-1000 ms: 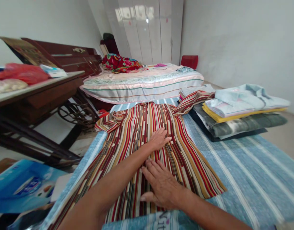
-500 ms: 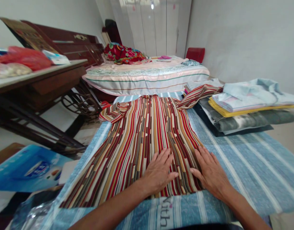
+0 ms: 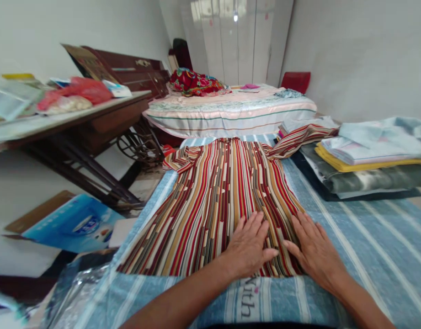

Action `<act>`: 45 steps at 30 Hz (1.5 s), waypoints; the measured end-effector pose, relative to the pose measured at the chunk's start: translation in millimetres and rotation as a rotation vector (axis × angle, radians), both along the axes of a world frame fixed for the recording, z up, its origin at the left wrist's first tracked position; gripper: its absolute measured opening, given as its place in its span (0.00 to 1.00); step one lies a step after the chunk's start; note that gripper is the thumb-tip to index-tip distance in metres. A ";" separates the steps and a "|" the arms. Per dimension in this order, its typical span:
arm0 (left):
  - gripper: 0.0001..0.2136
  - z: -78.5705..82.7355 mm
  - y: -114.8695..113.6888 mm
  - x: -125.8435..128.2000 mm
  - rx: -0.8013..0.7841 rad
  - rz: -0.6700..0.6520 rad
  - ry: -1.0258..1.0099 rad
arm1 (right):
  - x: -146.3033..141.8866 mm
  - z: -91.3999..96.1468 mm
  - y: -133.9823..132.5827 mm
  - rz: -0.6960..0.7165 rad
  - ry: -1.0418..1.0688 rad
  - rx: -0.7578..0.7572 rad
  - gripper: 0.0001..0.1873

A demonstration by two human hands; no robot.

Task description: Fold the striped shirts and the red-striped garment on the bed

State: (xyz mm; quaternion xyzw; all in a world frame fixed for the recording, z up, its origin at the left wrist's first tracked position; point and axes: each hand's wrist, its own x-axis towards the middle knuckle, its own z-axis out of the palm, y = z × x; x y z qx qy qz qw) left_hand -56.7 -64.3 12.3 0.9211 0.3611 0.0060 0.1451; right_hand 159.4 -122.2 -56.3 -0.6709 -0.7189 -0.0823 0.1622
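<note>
A striped garment [image 3: 213, 201] in red, tan and cream lies spread flat on a blue striped sheet [image 3: 361, 237]. My left hand [image 3: 250, 245] rests flat on its near hem, fingers stretched out. My right hand [image 3: 315, 246] lies flat beside it on the garment's right near corner, fingers apart too. Neither hand holds anything. One sleeve [image 3: 181, 157] of the garment lies bunched at the far left, the other sleeve [image 3: 299, 137] reaches toward a pile of clothes at the right.
A stack of folded clothes [image 3: 368, 160] sits at the right. A mattress [image 3: 227, 112] with a floral bundle [image 3: 193, 82] lies beyond. At the left stand a cluttered wooden sewing table [image 3: 76, 123] and a blue box [image 3: 73, 224]. A wardrobe [image 3: 237, 41] stands at the back.
Both hands slid down the garment to its near hem and now lie side by side. The view turned to the left.
</note>
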 end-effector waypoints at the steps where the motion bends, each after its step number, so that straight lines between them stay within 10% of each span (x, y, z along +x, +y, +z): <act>1: 0.33 -0.5 -3.0 2.0 -0.017 -0.009 -0.007 | 0.4 -1.2 -0.3 0.009 -0.007 0.002 0.39; 11: 0.36 -6.3 -13.1 1.1 -0.186 0.005 -0.062 | 8.2 -26.2 -4.0 0.024 -0.029 0.015 0.41; 20: 0.37 -5.4 17.1 15.4 -0.062 0.059 -0.073 | -6.5 -3.1 24.6 -0.025 -0.013 0.059 0.36; 29: 0.38 -13.6 24.7 15.6 -0.102 0.095 -0.093 | 8.1 -37.2 35.6 -0.061 -0.060 0.042 0.38; 45: 0.35 -25.7 28.7 19.9 -0.010 0.060 -0.070 | 1.3 -22.4 36.3 -0.121 -0.031 -0.044 0.43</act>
